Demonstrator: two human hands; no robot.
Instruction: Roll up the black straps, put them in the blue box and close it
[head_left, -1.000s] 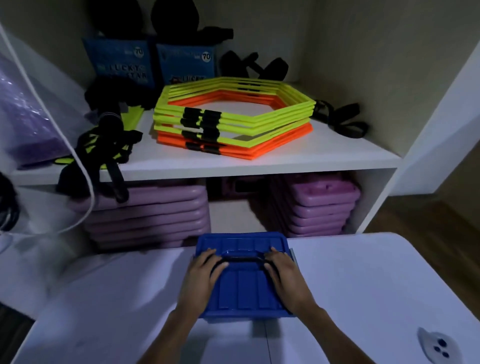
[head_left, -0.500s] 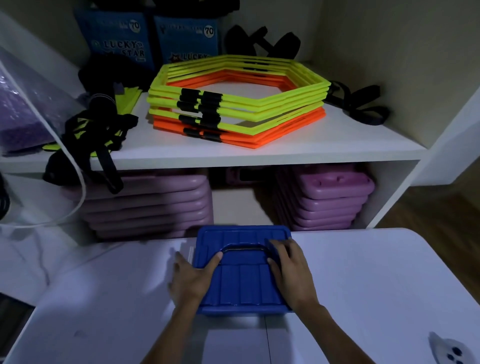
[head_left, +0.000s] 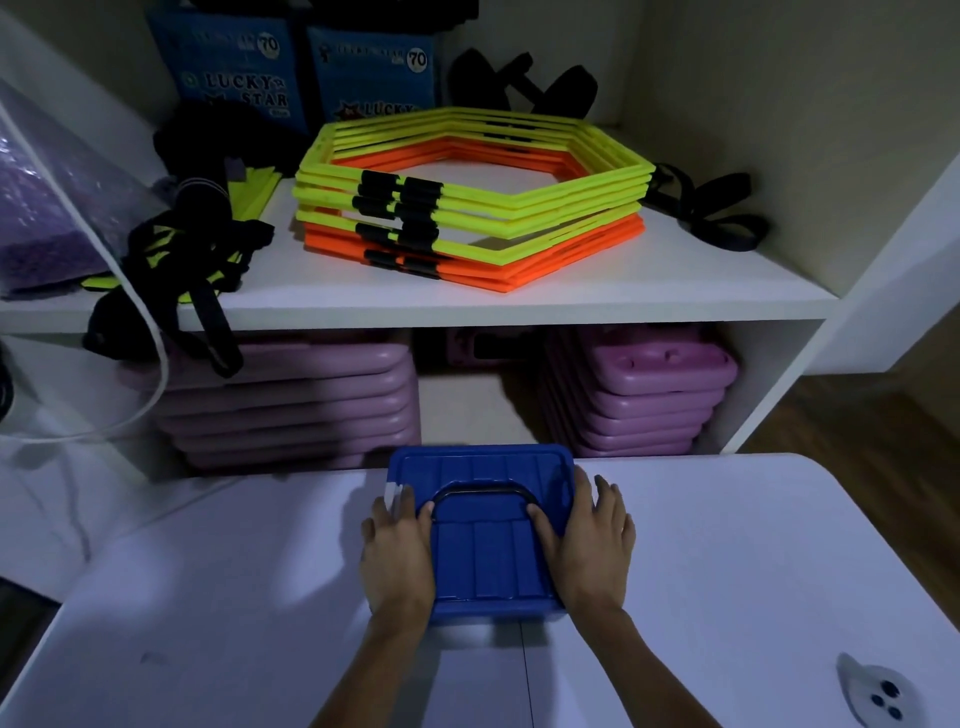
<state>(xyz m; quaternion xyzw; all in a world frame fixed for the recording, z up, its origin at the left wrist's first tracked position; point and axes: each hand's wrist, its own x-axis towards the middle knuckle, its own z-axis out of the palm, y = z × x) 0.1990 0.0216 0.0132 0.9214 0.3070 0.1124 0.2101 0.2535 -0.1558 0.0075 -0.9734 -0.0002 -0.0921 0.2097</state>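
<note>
The blue box looks like moulded plastic, its ribbed lid slightly glossy, with a dark, thin handle lying on it that may be metal or plastic. The desk is smooth, white and matt. The shelf above has the same smooth white laminate look. On it, the hexagonal rings are bright yellow and orange plastic with black clips. The straps beside them look like matt black woven cloth. Below, the purple stacked boards seem matt plastic. The floor looks like wood.
</note>
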